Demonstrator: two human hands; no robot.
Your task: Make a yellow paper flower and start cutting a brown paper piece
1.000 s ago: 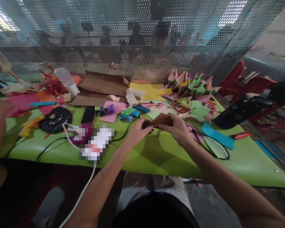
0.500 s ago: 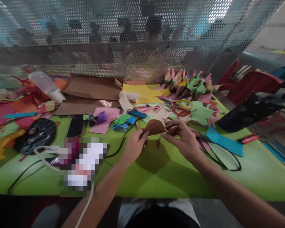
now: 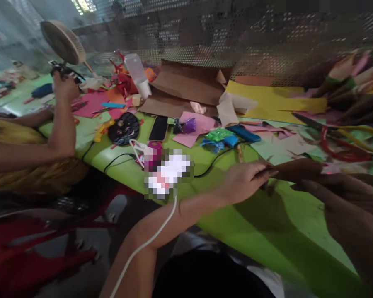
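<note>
A small piece of brown paper (image 3: 294, 169) is held above the green table, between my two hands. My left hand (image 3: 251, 178) pinches its left edge between thumb and fingers. On the other side, my right hand (image 3: 342, 196) is closed at the paper's right edge, with its thumb in front; motion blurs it. Yellow- and red-handled scissors (image 3: 345, 145) lie just beyond my right hand. Behind my left hand are a blue roll (image 3: 244, 133) and shiny green wrapping (image 3: 219, 134).
Brown paper sheets (image 3: 186, 85), yellow paper (image 3: 276, 99) and a clear bottle (image 3: 136, 70) lie at the back. A dark phone (image 3: 158, 128), a black round tray (image 3: 124, 129) and a yellow glue gun (image 3: 102, 130) lie leftward. A co-worker's arm (image 3: 64, 120) handles something dark near a fan (image 3: 64, 41).
My view has swung left, bringing the co-worker and fan into sight and shifting the table's things rightward. The brown paper stays between my hands.
</note>
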